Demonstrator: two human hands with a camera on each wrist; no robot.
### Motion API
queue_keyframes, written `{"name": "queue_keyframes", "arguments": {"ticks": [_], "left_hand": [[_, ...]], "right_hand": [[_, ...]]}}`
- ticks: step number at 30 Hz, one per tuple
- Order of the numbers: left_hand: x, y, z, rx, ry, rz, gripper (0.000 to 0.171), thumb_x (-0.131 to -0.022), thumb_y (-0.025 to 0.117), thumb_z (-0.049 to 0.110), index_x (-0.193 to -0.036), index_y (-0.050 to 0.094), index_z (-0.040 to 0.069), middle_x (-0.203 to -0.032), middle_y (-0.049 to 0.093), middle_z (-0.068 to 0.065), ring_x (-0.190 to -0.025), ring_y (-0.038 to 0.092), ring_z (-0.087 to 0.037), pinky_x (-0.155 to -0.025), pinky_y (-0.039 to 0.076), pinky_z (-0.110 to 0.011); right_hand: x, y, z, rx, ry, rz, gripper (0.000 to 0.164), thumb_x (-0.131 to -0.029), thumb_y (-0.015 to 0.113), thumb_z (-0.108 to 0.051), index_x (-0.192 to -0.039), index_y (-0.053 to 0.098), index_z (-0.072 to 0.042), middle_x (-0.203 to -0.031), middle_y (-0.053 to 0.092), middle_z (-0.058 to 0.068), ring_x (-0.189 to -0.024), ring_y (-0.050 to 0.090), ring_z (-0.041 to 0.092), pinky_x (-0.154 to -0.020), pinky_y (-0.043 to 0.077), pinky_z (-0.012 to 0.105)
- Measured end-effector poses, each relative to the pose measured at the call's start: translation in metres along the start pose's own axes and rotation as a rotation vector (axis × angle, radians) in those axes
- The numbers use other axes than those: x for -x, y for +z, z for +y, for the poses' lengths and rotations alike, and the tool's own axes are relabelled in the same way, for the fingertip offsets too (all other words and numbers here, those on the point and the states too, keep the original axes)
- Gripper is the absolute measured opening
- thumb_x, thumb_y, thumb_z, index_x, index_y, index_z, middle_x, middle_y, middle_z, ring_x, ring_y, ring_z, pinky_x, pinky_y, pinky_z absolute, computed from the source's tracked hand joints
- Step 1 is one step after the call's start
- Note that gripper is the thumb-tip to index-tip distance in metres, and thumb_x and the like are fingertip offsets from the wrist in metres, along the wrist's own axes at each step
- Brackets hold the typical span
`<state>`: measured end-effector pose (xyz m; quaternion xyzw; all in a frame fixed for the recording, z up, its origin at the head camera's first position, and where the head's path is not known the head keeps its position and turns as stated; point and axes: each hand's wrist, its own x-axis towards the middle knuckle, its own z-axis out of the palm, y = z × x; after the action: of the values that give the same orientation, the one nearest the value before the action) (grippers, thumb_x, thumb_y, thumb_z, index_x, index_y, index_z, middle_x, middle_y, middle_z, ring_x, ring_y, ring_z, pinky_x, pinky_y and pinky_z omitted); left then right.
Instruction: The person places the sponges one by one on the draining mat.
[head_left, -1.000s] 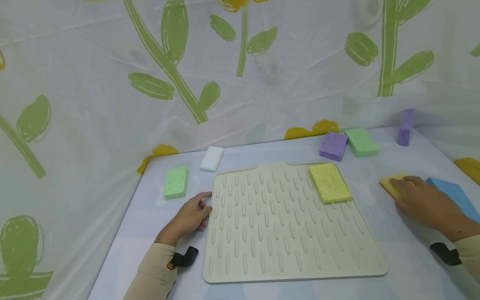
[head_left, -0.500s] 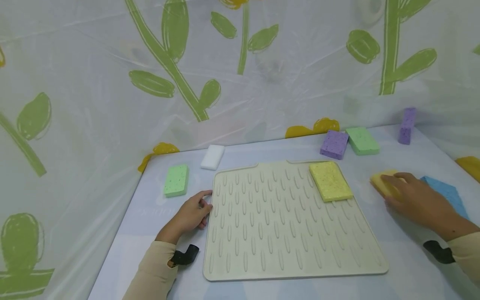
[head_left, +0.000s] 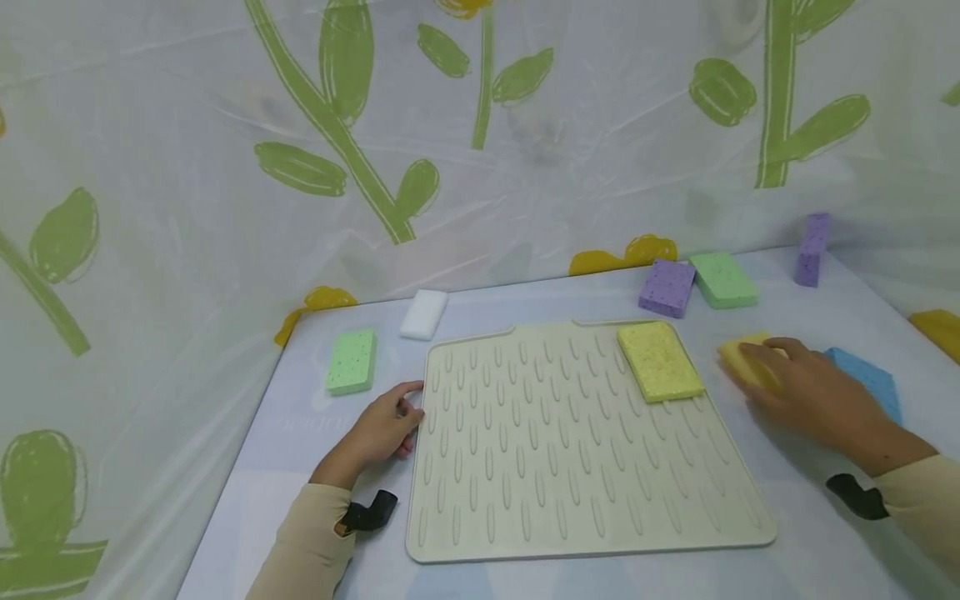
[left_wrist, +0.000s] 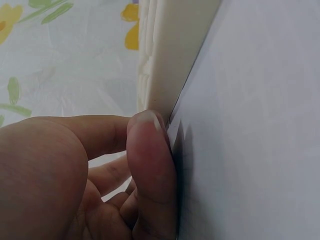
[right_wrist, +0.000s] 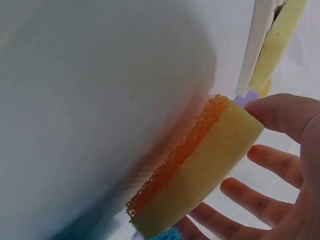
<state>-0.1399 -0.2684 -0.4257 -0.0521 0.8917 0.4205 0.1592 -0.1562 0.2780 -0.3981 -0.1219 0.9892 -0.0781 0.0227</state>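
Observation:
In the head view my right hand holds a yellow scrub sponge, right of the mat. The right wrist view shows this sponge with an orange mesh layer, fingertips along its pale side. A blue sponge shows behind that hand, partly covered by it. My left hand rests at the left edge of a cream drying mat with raised ridges. In the left wrist view thumb and index finger touch the mat's side. A speckled yellow sponge lies on the mat's far right corner.
A green sponge and a white sponge lie beyond the left hand. At the back right are a purple sponge and another green sponge. A narrow purple sponge stands farther right. A flowered curtain hangs behind the table.
My right hand has moved left with the yellow scrub sponge, closer to the mat. The blue sponge has shifted left along with it. My left hand and the mat stay put.

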Motion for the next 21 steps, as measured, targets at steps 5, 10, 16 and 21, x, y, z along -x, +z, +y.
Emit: {"name": "queue_keyframes", "arguments": {"ticks": [5, 10, 16, 21], "left_hand": [[0.0, 0.0, 0.001, -0.01, -0.007, 0.001, 0.054, -0.1, 0.058, 0.015, -0.151, 0.041, 0.015, -0.1, 0.057, -0.009, -0.059, 0.06, -0.017, -0.053, 0.054, -0.031], [-0.001, 0.0, 0.001, -0.014, -0.014, 0.006, 0.054, -0.1, 0.058, 0.016, -0.151, 0.041, 0.015, -0.1, 0.057, -0.009, -0.06, 0.06, -0.017, -0.053, 0.053, -0.031], [0.0, 0.0, 0.0, -0.008, -0.02, 0.003, 0.054, -0.1, 0.057, 0.015, -0.151, 0.041, 0.015, -0.1, 0.057, -0.009, -0.06, 0.06, -0.017, -0.053, 0.054, -0.031], [-0.001, 0.001, 0.001, -0.01, -0.019, 0.004, 0.054, -0.1, 0.058, 0.015, -0.151, 0.041, 0.016, -0.101, 0.057, -0.009, -0.06, 0.06, -0.017, -0.053, 0.054, -0.031]], "right_hand": [[-0.003, 0.001, -0.006, -0.015, -0.025, 0.044, 0.059, -0.098, 0.062, -0.032, -0.144, 0.045, 0.001, -0.136, 0.043, 0.039, -0.112, 0.052, 0.057, -0.084, 0.047, 0.069], [-0.008, 0.0, -0.014, -0.038, -0.007, 0.052, 0.062, -0.098, 0.06, -0.038, -0.144, 0.046, 0.001, -0.138, 0.042, 0.037, -0.114, 0.052, 0.056, -0.084, 0.047, 0.069], [-0.014, -0.001, -0.025, -0.106, 0.044, -0.001, 0.072, -0.1, 0.051, -0.051, -0.148, 0.042, 0.002, -0.142, 0.038, 0.038, -0.121, 0.047, 0.057, -0.09, 0.045, 0.071], [-0.017, -0.003, -0.032, -0.126, 0.067, -0.011, 0.075, -0.101, 0.047, -0.055, -0.15, 0.039, 0.001, -0.143, 0.036, 0.039, -0.122, 0.045, 0.059, -0.093, 0.042, 0.072]]}}
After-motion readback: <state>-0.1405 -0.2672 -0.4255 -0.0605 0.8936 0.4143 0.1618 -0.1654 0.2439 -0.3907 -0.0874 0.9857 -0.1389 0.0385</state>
